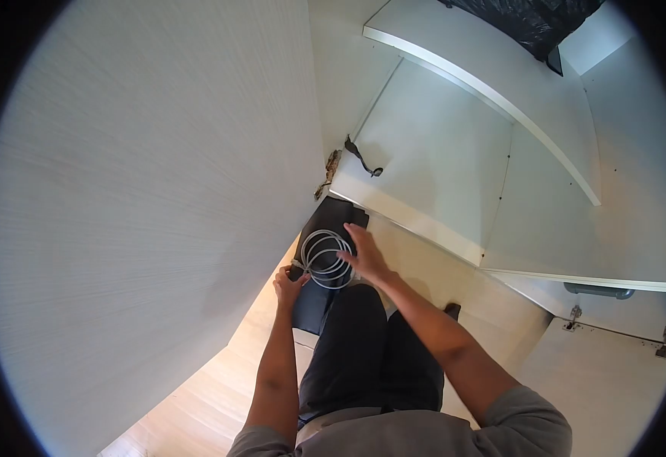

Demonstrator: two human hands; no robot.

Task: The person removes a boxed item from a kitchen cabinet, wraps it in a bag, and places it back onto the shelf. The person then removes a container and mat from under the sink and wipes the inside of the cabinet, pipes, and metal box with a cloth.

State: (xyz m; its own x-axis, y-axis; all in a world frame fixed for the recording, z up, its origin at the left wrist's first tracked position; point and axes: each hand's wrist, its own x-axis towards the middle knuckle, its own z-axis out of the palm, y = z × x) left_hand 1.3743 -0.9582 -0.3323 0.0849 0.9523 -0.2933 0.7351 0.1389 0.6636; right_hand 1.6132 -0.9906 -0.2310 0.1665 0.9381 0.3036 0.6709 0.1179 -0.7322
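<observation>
A coiled grey cable (pixel 321 234) lies in several loose loops over a black flat item (pixel 312 305), whose exact kind I cannot make out. At the coil's left side, where the loops bunch together, my left hand (pixel 290 286) pinches the cable between thumb and fingers. My right hand (pixel 366 257) is at the right side of the loops, its fingers spread apart and its thumb over the coil's edge. Whether that thumb presses on the cable is unclear.
A tall pale panel (pixel 165 167) rises close on the left. Ahead is a white cabinet with a curved shelf (pixel 493 95), a black plastic bag (pixel 531 27) on top and a dark strap (pixel 363 158) inside. A hinged door (pixel 599 381) lies low on the right.
</observation>
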